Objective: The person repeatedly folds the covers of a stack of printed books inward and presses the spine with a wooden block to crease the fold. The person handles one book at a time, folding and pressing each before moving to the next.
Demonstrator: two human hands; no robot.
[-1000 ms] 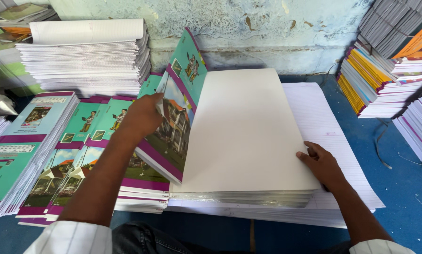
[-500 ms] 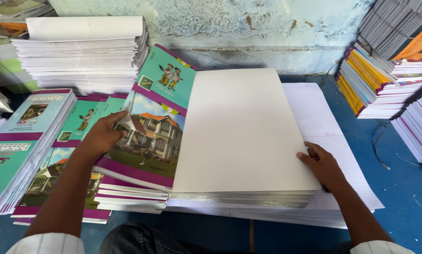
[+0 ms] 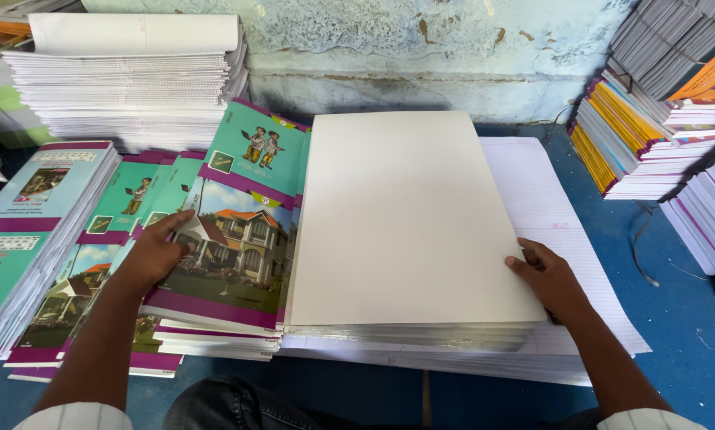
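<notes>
A thick stack of blank white cover sheets lies in the middle, on top of ruled white paper. My right hand rests on the stack's right edge, fingers spread. To the left lies a stack of printed notebook covers in teal and purple with a house picture. My left hand lies flat on the top printed cover, fingers apart, pressing it down.
More printed covers are stacked at the far left. A tall pile of ruled paper stands at the back left against a worn wall. Bound notebooks are piled at the right. The surface is blue.
The printed cover that my left hand held upright has been laid down flat to the left onto the printed stack. My right hand has stayed on the white stack's edge.
</notes>
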